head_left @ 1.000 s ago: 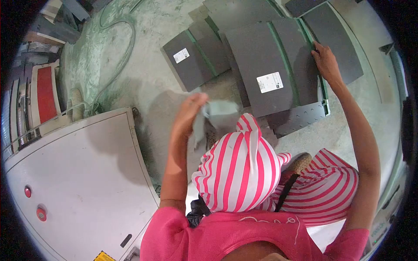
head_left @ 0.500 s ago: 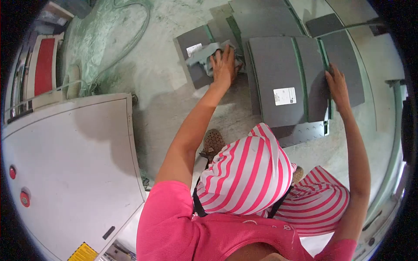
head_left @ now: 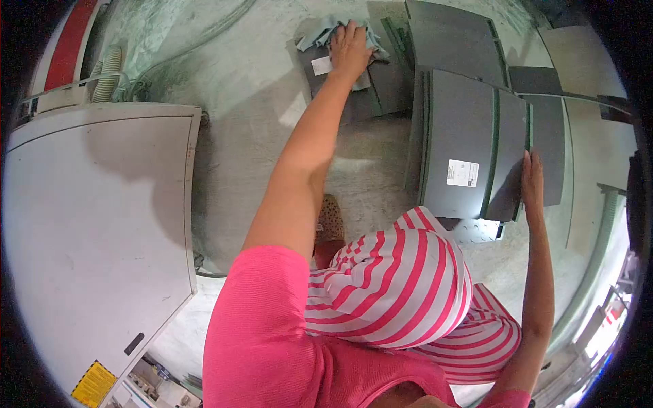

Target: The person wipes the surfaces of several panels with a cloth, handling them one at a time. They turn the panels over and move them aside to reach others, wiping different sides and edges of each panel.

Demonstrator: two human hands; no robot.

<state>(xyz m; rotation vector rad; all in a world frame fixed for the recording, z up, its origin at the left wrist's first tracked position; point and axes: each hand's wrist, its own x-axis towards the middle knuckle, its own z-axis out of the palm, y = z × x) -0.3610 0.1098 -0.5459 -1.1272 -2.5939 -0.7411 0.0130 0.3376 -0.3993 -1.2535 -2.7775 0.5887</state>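
Observation:
Far out in front, my left hand [head_left: 350,53] presses a crumpled grey-green cloth [head_left: 318,34] onto a dark grey panel [head_left: 394,92] lying on the floor. Its fingers are spread over the cloth, and a white label [head_left: 321,65] shows beside it. To the right is a stack of dark grey panels [head_left: 459,122] with green edges and strips, the top one bearing a white label [head_left: 462,173]. My right hand [head_left: 533,178] rests against the stack's right edge, fingers stretched out along it; its palm side is hidden.
More dark panels [head_left: 452,34] lie behind the stack and to its right. A white cabinet [head_left: 102,204] with a yellow warning label [head_left: 94,384] stands at left. Behind it are a ribbed hose [head_left: 107,75] and a cable [head_left: 197,51] on the floor. A pale pipe [head_left: 598,258] runs along the right.
My left hand and the cloth have moved farther away across the panel, uncovering more of its near part. My right hand has slid nearer along the stack's edge. The view has shifted too.

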